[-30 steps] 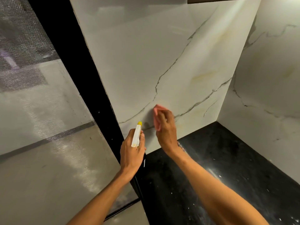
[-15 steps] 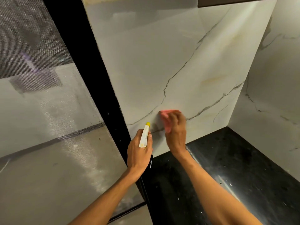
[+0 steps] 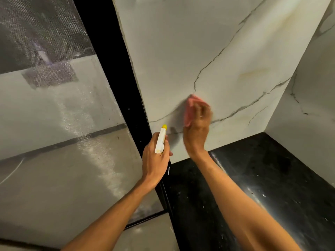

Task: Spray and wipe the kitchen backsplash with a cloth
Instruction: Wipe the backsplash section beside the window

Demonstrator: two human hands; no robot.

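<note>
Light: dim, warm light is falling across the backsplash (image 3: 181, 51), brightening toward the upper right.
Glare: the black counter (image 3: 272, 178) is catching a pale sheen.
Blur: the right hand (image 3: 197, 124) and pink cloth (image 3: 190, 109) are smearing with motion; the spray bottle (image 3: 160, 142) is showing sharp.
Edges: the window frame (image 3: 108, 51) is leaning with wide-angle distortion.

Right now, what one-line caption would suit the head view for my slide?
Right hand presses a pink cloth on the white veined marble backsplash; left hand holds a white yellow-tipped spray bottle.

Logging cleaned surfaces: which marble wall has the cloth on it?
The back wall, beside the black frame: the right hand presses the pink cloth on it, not the side wall.
</note>
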